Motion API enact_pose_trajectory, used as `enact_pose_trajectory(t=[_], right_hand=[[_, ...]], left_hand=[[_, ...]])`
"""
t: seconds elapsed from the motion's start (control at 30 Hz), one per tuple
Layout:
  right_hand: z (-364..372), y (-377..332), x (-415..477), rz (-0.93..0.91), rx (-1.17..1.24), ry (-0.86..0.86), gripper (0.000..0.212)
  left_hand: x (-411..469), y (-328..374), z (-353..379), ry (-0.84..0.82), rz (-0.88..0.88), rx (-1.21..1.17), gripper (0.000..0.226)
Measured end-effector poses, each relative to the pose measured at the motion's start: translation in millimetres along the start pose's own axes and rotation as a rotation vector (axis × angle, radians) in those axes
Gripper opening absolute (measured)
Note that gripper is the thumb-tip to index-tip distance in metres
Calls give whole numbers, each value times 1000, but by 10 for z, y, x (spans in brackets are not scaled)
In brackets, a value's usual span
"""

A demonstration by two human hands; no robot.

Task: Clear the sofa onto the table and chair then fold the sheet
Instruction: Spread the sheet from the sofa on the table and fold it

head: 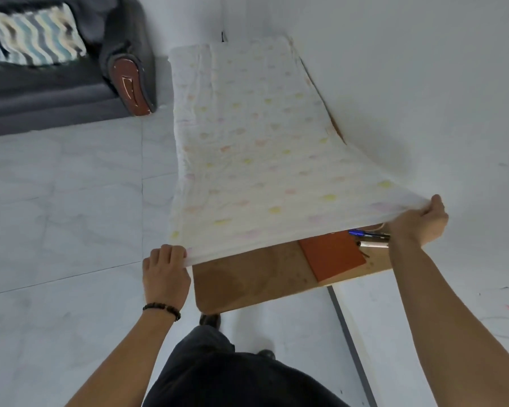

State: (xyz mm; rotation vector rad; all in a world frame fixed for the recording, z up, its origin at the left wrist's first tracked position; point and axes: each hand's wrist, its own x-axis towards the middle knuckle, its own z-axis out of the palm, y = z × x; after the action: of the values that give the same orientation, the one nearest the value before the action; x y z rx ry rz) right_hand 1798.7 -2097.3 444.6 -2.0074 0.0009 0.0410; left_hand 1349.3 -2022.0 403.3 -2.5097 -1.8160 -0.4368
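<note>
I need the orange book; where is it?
In the head view the book lies on the table, right of centre, beside the pens, near the right hand gripping the sheet.

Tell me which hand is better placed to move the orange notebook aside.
The right hand: it holds the sheet corner just above the notebook; the left hand is at the opposite corner.

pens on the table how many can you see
2, both beside the orange notebook near the right hand: a blue pen at the edge of the sheet, and a silvery pen next to it, nearer the person. The sheet may hide more.
</note>
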Motion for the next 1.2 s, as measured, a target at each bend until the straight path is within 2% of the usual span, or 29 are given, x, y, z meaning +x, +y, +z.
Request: enact_pose_trajectory(t=[0.07,0.13,0.23,0.37,0.5,0.6,0.7,0.83,0.93,1.0,1.03,1.1,1.13,1.2], right_hand=[[-73,126,55,57,-89,-25,46],[-147,297,88,188,-192,-96,47],[-217,460,40,357,-197,-229,57],[-212,446,-50,247,-282,-284,72],[-208,395,-53,160,-448,-219,74],[-191,334,-6,146,-434,-196,71],[-84,242,10,55,-356,-239,69],[86,100,-205,75,-258,-257,75],[145,121,-380,263,-135,-238,79],[152,201,-387,406,-52,-266,71],[135,239,-399,465,-25,-308,60],[126,334,-398,598,57,-317,20],[128,381,-393,639,88,-300,13],[138,470,-369,663,110,-307,23]], left_hand=[[-148,-7,58,-107,21,29,29],[-296,-19,133,-249,39,25,26],[-396,-4,189,-364,54,8,28],[-337,-31,136,-365,49,27,33],[-238,-195,49,-387,3,148,33],[-185,-445,18,-439,-128,154,30],[-133,-624,1,-420,-190,37,27],[1,-510,104,-482,-83,2,30],[58,-301,329,-530,96,4,35],[81,-134,467,-552,194,-5,37],[85,-51,530,-568,244,1,37],[82,80,664,-607,336,38,37],[79,120,731,-632,359,61,38],[77,143,827,-681,350,104,38]])
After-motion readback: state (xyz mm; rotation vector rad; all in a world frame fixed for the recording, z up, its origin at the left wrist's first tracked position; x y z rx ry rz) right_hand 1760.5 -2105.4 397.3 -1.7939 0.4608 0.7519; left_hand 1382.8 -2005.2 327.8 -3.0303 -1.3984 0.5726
